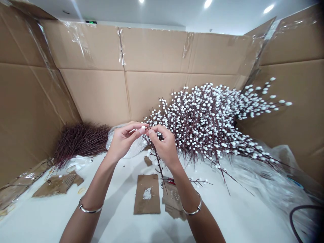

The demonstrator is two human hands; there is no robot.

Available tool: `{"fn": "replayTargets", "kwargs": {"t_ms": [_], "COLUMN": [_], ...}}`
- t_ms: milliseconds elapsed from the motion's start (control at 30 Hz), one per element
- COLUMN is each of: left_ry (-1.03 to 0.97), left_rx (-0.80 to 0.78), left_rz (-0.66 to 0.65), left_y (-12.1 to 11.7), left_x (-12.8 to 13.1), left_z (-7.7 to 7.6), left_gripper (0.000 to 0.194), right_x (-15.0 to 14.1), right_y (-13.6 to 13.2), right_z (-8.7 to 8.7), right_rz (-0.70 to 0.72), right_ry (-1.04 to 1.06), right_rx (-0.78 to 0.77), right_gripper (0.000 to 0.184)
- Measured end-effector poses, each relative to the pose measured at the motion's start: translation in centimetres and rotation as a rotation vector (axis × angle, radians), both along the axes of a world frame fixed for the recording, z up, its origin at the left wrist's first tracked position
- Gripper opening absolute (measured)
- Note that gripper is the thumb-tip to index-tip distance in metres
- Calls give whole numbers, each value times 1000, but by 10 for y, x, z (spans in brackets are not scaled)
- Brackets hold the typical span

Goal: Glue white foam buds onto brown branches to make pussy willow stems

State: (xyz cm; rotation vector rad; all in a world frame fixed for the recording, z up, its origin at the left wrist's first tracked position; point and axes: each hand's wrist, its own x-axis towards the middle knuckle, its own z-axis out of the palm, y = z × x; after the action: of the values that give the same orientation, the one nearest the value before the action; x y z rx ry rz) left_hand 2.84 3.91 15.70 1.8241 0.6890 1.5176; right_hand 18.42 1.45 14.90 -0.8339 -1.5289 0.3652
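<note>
My left hand (124,139) pinches a small white bud (143,127) between thumb and forefinger, right at the tip of a thin dark twig (159,165). My right hand (164,143) is closed around that twig, holding it upright above the white table (113,219); the stem hangs down below the hand. Both hands meet in the middle of the view, fingertips nearly touching. Just behind and to the right lies a big pile of dark branches covered with white buds (210,118).
A heap of bare dark twigs (81,138) lies at the back left. Cardboard scraps (147,194) (57,185), one with a white blob, lie on the table near my wrists. Clear plastic sheeting (273,182) spreads right. Cardboard walls (152,67) enclose the table. A dark cable (301,216) curls at bottom right.
</note>
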Motion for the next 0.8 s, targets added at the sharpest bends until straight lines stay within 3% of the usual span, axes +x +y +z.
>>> {"fn": "replayTargets", "kwargs": {"t_ms": [800], "left_ry": [121], "left_rx": [87], "left_rz": [39], "left_y": [4], "left_x": [-5], "left_z": [-3], "left_gripper": [21], "right_x": [1], "right_y": [-2], "right_z": [2], "right_rz": [-113], "right_ry": [-123], "right_rx": [86], "right_gripper": [14]}}
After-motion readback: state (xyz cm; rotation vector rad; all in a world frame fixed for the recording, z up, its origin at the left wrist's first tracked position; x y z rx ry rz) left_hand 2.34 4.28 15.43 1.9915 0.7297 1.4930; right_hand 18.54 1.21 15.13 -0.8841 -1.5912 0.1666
